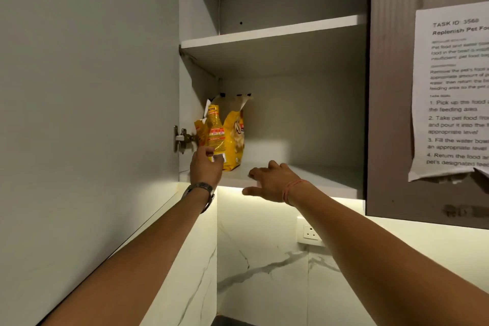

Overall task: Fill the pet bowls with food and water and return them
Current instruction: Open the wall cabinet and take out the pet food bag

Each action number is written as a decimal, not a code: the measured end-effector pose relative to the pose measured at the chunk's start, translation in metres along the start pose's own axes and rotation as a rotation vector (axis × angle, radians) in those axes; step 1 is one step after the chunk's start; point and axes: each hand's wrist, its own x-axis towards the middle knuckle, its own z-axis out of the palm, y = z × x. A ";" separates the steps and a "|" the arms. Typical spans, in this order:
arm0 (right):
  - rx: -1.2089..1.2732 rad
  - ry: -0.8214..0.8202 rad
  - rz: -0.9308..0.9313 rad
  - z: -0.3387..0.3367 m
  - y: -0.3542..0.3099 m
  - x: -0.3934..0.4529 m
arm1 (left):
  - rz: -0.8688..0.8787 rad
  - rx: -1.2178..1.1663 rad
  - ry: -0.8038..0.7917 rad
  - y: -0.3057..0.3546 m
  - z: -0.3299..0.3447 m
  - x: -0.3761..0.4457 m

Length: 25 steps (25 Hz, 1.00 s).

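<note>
A yellow pet food bag with a torn-open top stands at the left end of the lower shelf in an open wall cupboard. My left hand, with a watch on its wrist, is raised to the bag's lower front corner and its fingers curl round that corner. My right hand, with a pink thread on the wrist, hovers at the shelf's front edge to the right of the bag, fingers spread and holding nothing. No bowls are in view.
The cupboard door stands open on the left, its hinge beside the bag. The upper shelf holds nothing visible. A printed task sheet hangs on the closed door to the right. A wall socket sits below on the marble wall.
</note>
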 end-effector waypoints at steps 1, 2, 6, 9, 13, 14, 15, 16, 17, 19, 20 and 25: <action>0.044 -0.045 0.002 0.002 0.003 0.007 | -0.013 0.019 0.006 -0.003 0.008 0.008; 0.097 -0.081 0.014 0.004 0.005 0.013 | -0.030 0.038 0.018 -0.005 0.016 0.018; 0.151 -0.043 0.027 0.013 0.007 0.023 | -0.080 0.081 0.034 -0.006 0.034 0.057; 0.144 -0.012 0.011 0.016 0.008 0.025 | -0.132 0.076 0.017 -0.002 0.042 0.088; 0.133 0.002 -0.006 0.018 0.010 0.027 | -0.191 0.266 0.088 -0.002 0.057 0.108; 0.129 0.005 -0.009 0.019 0.010 0.027 | -0.192 0.312 0.111 -0.002 0.060 0.110; 0.126 0.008 -0.011 0.020 0.010 0.028 | -0.188 0.361 0.125 -0.002 0.062 0.111; 0.124 0.012 -0.013 0.021 0.011 0.028 | -0.187 0.390 0.135 -0.002 0.062 0.111; 0.120 0.014 -0.014 0.021 0.011 0.029 | -0.193 0.379 0.154 0.000 0.061 0.111; 0.126 0.006 -0.012 0.020 0.012 0.029 | -0.218 0.277 0.190 0.006 0.058 0.108; 0.135 -0.001 -0.009 0.020 0.012 0.029 | -0.219 0.233 0.188 0.009 0.055 0.105; 0.140 -0.018 0.018 0.016 0.009 0.026 | -0.116 0.206 0.137 0.014 0.038 0.082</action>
